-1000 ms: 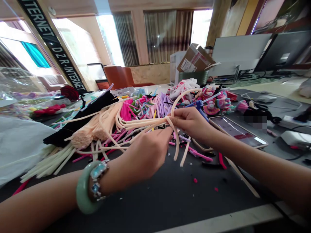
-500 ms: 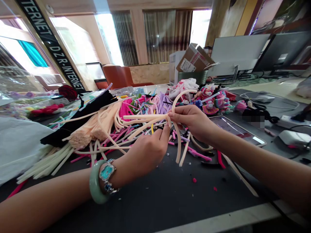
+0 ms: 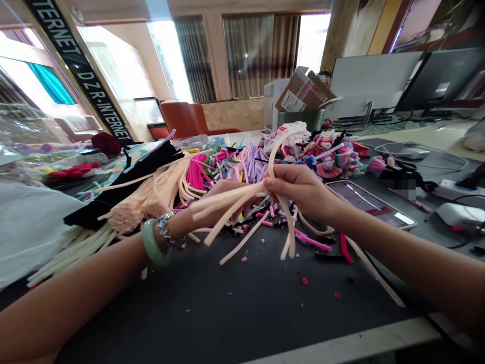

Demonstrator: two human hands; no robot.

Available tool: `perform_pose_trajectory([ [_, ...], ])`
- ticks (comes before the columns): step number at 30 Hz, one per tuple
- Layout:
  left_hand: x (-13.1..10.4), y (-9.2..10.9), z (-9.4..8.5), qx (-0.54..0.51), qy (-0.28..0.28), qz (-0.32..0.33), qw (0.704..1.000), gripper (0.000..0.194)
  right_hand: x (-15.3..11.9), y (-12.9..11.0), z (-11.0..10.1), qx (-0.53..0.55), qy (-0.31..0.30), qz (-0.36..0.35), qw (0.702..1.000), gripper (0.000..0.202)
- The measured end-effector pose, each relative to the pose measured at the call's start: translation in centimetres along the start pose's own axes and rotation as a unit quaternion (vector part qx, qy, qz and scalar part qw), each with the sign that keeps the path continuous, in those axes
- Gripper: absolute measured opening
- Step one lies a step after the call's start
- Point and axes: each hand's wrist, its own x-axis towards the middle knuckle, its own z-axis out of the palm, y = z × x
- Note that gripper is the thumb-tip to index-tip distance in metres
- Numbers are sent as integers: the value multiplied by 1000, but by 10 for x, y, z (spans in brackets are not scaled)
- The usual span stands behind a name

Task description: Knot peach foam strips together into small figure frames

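Note:
My right hand (image 3: 297, 186) pinches a small bunch of cream pipe cleaners (image 3: 276, 147) where they cross, thumb pressed against the fingers. One stem arches up over the hand, others hang below it or fan out to the left. Behind the left-hand stems is my left hand (image 3: 227, 187), with a green bangle (image 3: 151, 245) and a bracelet watch at the wrist. Its fingers reach toward the crossing but are largely covered by the stems, so their grip is unclear. A loose cream stem (image 3: 242, 240) slants below the hands near the dark tabletop.
Left lies a thick bundle of cream pipe cleaners (image 3: 151, 194) beside a black bundle (image 3: 113, 194). Pink and lilac stems (image 3: 257, 159) are heaped behind the hands. Right of them lie a tablet-like device (image 3: 367, 202) and a white plug (image 3: 460, 216). Scraps dot the dark table (image 3: 235, 313).
My left hand has moved from in front of the crossing to behind the stems. The left-hand stems now fan downward toward me. My right hand keeps its pinch almost in place.

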Motion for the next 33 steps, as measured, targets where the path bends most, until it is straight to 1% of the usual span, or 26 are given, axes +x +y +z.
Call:
perform_pose_trajectory([
  [2, 4, -9, -9, -2, -36, 20, 999, 27, -1, -4, 0, -135, -1, -45, 990, 28],
  [3, 5, -12, -14, -1, -36, 32, 999, 28, -2, -6, 1, -191, -9, -71, 979, 30],
  [5, 7, -15, -20, 6, -43, 43, 998, 29, -4, -7, 2, -258, -46, -117, 958, 33],
  [7, 8, -13, -25, 34, -40, 55, 997, 27, -4, -7, 4, -286, -95, -136, 944, 32],
  [9, 7, -7, -29, 79, -23, 68, 994, 24, -4, -4, 6, -316, -125, -131, 931, 29],
  [10, 6, -3, -30, 99, -10, 69, 993, 23, -4, -3, 6, -335, -127, -124, 925, 28],
  [12, 4, 7, -30, 113, 16, 47, 992, 22, -4, -1, 6, -370, -113, -104, 916, 27],
  [15, -1, 22, -27, 78, 50, 11, 996, 26, -2, 1, 4, -388, -78, -81, 915, 30],
  [19, -8, 36, -15, 54, 84, -7, 995, 28, 2, 4, 0, -352, -22, -47, 935, 35],
  [21, -13, 40, -5, 83, 97, -1, 992, 30, 3, 6, -1, -313, 14, -25, 949, 36],
  [22, -15, 41, 0, 121, 110, 13, 986, 31, 4, 8, -2, -291, 28, -12, 956, 35],
  [23, -17, 42, 6, 171, 132, 40, 976, 31, 4, 10, -2, -267, 38, 1, 963, 34],
  [24, -20, 42, 11, 221, 139, 69, 963, 27, 4, 12, -1, -242, 46, 13, 969, 33],
  [26, -24, 40, 21, 299, 135, 129, 936, 17, 3, 14, 2, -189, 54, 31, 980, 31],
  [27, -25, 38, 25, 340, 122, 143, 922, 16, 3, 15, 3, -159, 55, 37, 985, 31],
  [30, -28, 33, 34, 446, 108, 144, 876, 21, 2, 14, 9, -41, 53, 61, 996, 30],
  [33, -28, 29, 39, 528, 99, 126, 834, 27, 0, 12, 14, 76, 54, 91, 991, 27],
])
